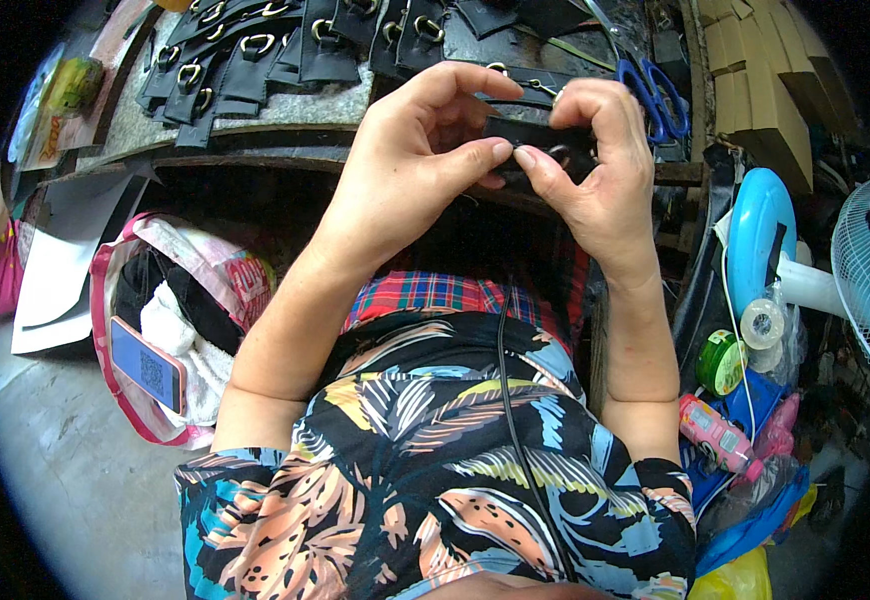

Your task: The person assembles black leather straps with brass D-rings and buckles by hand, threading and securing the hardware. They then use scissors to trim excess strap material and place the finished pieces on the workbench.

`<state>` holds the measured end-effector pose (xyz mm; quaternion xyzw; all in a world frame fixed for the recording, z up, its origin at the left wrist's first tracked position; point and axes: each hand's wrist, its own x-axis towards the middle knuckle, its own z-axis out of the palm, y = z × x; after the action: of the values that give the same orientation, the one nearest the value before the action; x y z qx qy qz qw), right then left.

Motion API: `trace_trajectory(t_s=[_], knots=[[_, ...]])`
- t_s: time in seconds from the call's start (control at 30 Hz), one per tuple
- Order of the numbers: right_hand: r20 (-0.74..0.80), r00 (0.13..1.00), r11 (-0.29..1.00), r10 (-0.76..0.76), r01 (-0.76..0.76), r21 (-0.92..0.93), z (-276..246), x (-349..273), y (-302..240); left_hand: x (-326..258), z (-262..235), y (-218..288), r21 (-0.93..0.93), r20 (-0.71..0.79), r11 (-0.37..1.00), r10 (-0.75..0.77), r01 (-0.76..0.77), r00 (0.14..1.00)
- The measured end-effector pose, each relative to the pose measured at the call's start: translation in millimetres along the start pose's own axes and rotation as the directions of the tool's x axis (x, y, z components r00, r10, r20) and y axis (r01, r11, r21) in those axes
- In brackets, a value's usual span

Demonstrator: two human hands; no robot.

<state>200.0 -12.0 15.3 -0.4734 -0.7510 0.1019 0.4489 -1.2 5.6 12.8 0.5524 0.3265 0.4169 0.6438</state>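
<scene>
Both hands meet above my lap on one black strap piece (540,135) with a metal ring. My left hand (425,150) pinches its near edge between thumb and forefinger. My right hand (600,165) wraps around the strap's right end, thumb pressed against the left thumb. The ring is mostly hidden between the fingers. Behind the hands, several finished black strap pieces with brass D-rings (255,55) lie in an overlapping row on the worktable (345,105).
Blue-handled scissors (655,95) rest on the table right of my hands, beside stacked cardboard pieces (765,90). A pink-trimmed bag (195,290) with a phone (147,365) sits at left. At right stand a white fan (860,270), tape rolls (745,340) and a small pink bottle (715,432).
</scene>
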Motion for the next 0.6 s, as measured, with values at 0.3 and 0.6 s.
trace_trajectory(t_s=[0.3,0.6], knots=[[0.179,0.984,0.999,0.013,-0.005,-0.049,-8.3,-2.5,6.7,-0.2,2.2,3.5,0.219,-0.042,0.973,0.089,-0.078,0.995],[0.049,0.998,0.971,-0.037,0.047,-0.236,4.3,-7.7,7.7,-9.9,29.6,3.6,0.543,-0.047,0.785,0.382,-0.297,0.923]])
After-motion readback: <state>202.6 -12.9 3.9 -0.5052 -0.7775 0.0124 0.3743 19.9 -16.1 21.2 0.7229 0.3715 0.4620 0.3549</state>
